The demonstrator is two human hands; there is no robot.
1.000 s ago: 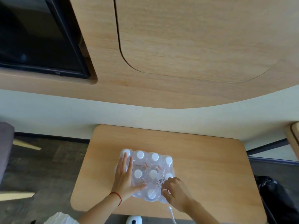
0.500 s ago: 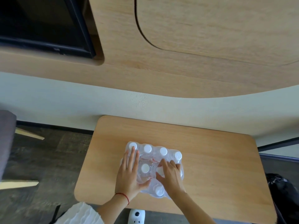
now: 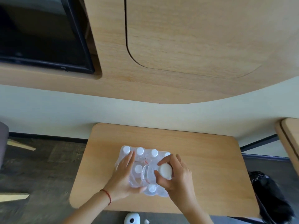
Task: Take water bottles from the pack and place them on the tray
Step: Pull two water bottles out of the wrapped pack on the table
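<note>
We saw the shrink-wrapped pack [image 3: 142, 172] on the wooden desk [image 3: 210, 167]. Our left hand [image 3: 124, 178] lay flat on it, its grip spread and holding nothing; our right hand [image 3: 174, 175] clasped one water bottle [image 3: 165, 170] by its cap, seemingly raised above its neighbours.

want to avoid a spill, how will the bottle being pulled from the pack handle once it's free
The bottle looks full, so probably heavy for its size. Its clear plastic seems smooth, maybe slippery under the right hand. Tall and narrow, it could tip if set down carelessly.
</note>
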